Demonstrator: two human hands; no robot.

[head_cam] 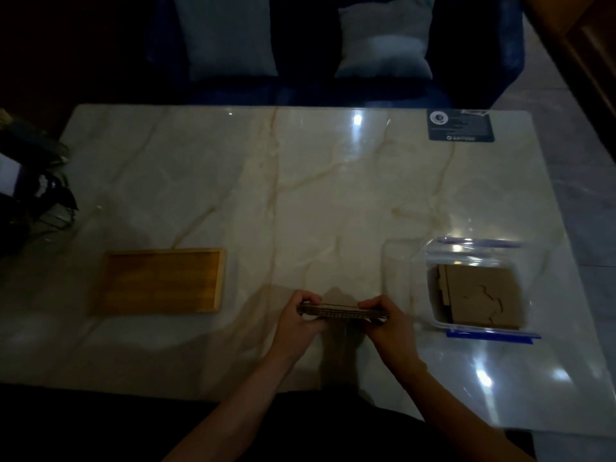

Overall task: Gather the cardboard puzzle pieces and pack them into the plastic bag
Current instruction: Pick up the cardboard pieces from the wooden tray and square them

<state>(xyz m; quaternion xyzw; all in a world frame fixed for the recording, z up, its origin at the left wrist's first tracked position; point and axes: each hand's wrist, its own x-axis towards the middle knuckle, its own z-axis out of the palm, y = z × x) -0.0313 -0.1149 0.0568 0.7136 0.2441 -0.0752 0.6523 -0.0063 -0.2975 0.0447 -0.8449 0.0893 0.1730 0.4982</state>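
Observation:
A stack of cardboard puzzle pieces [340, 311] is held edge-on just above the marble table [233, 181], near its front edge. My left hand [298, 320] grips the stack's left end and my right hand [390, 323] grips its right end. To the right lies a clear plastic bag [480, 258] with a blue zip strip. Brown cardboard pieces [480, 295] lie flat inside it. The bag is a hand's width from my right hand.
A shallow wooden tray [160, 281] lies at the front left, with nothing in it. A dark card [461, 125] sits at the far right corner. Dark bags and cables [36, 181] crowd the left edge. A blue sofa with two cushions [383, 45] stands behind the table.

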